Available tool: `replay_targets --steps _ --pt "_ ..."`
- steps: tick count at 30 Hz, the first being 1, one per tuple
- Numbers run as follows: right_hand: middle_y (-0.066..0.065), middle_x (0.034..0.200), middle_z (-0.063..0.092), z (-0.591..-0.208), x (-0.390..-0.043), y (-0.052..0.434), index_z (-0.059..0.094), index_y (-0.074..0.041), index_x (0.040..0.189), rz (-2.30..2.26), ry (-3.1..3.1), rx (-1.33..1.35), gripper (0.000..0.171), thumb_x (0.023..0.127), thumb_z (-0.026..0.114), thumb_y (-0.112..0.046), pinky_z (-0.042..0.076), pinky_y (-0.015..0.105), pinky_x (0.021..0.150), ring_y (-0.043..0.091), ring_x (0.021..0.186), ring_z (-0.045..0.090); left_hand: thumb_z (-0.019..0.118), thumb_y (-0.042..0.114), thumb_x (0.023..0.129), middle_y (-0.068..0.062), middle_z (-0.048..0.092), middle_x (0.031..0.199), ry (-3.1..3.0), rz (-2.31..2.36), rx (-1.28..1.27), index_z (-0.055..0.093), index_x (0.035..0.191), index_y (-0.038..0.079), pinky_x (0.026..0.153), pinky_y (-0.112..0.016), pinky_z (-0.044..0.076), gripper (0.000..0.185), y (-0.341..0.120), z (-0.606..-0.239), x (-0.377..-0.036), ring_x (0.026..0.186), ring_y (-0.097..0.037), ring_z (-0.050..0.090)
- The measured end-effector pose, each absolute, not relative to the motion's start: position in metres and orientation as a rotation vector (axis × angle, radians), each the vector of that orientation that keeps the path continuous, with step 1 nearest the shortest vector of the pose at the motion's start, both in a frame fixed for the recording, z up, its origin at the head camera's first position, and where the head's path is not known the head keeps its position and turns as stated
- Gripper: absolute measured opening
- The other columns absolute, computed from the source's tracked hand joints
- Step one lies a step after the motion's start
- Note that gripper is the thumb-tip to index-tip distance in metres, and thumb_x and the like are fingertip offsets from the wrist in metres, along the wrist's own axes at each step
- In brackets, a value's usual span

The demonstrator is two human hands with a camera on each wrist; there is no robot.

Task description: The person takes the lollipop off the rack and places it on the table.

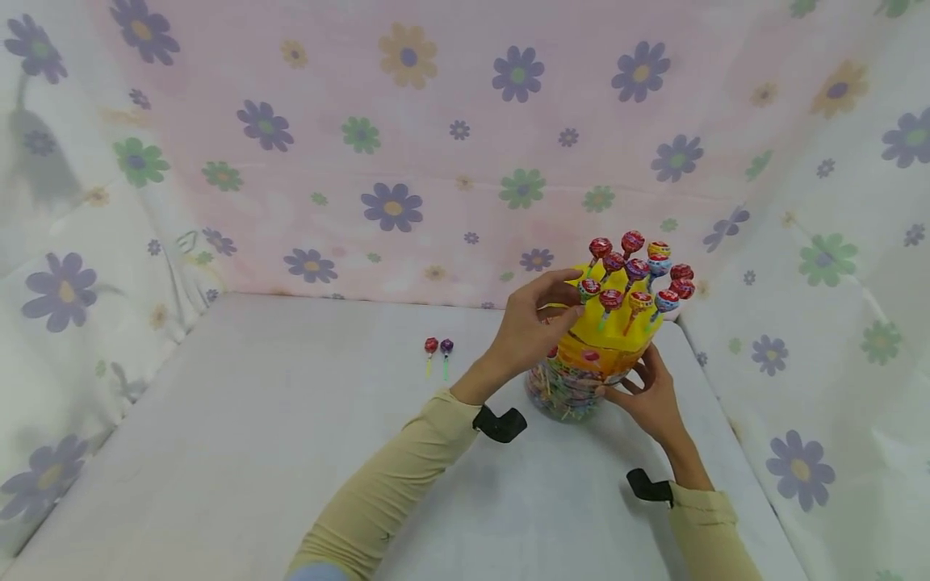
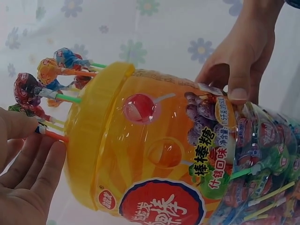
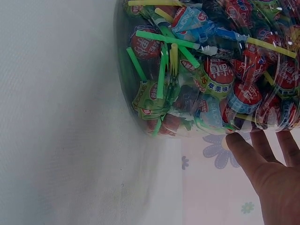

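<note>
So the big candy jar [image 1: 570,391] is standing on the white counter [image 1: 254,420], right of center in the head view, with a bunch of lollipops [image 1: 636,269] sticking up out of its yellow lid [image 1: 617,329]. Left hand [image 1: 534,319] is at the lid's left side, thumb and fingertips pinching an orange lollipop stick [image 2: 54,135] right by it. Right hand [image 1: 654,403] has its thumb and fingers curled round the jar's lower right side. A red lollipop [image 1: 431,345] and a purple one [image 1: 446,346] lie side by side near mid-frame, left of the jar.
</note>
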State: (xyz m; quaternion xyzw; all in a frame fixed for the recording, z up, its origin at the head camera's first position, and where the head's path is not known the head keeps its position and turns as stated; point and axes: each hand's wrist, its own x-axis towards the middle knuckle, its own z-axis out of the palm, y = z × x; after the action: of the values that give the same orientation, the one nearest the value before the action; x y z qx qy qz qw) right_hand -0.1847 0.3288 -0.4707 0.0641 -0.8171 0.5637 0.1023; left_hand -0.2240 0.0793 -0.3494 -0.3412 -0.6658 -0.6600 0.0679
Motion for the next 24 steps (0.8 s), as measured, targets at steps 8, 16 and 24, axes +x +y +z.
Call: replay_targets --steps 8,16,24 --pt "0.013 0.158 0.036 -0.4690 -0.1828 0.3295 0.023 -0.026 0.162 1.657 -2.418 0.182 0.097 0.087 0.081 -0.008 0.050 0.016 0.096 0.043 0.141 0.042 0.065 -0.002 0.096 -0.021 0.068 0.115 -1.972 -1.968 -1.016 0.059 0.132 -0.004 0.092 -0.025 0.058 0.036 0.0843 -0.3475 -0.2215 0.107 -0.029 0.069" --pt "0.016 0.158 0.035 -0.4712 -0.1815 0.3293 0.021 -0.024 0.163 1.654 -2.448 0.160 0.096 0.088 0.080 -0.009 0.050 0.015 0.095 0.043 0.140 0.043 0.064 -0.001 0.097 -0.020 0.068 0.112 -1.942 -1.927 -0.953 0.061 0.130 -0.004 0.092 -0.022 0.057 0.033 0.0891 -0.3471 -0.2176 0.104 -0.029 0.069" --pt "0.016 0.157 0.036 -0.4686 -0.1820 0.3271 0.022 -0.023 0.162 1.656 -2.449 0.150 0.095 0.088 0.080 -0.010 0.049 0.014 0.095 0.044 0.140 0.042 0.060 0.000 0.100 -0.019 0.065 0.120 -1.931 -1.939 -0.915 0.058 0.134 -0.001 0.093 -0.022 0.057 0.035 0.0831 -0.3395 -0.2152 0.105 -0.029 0.068"
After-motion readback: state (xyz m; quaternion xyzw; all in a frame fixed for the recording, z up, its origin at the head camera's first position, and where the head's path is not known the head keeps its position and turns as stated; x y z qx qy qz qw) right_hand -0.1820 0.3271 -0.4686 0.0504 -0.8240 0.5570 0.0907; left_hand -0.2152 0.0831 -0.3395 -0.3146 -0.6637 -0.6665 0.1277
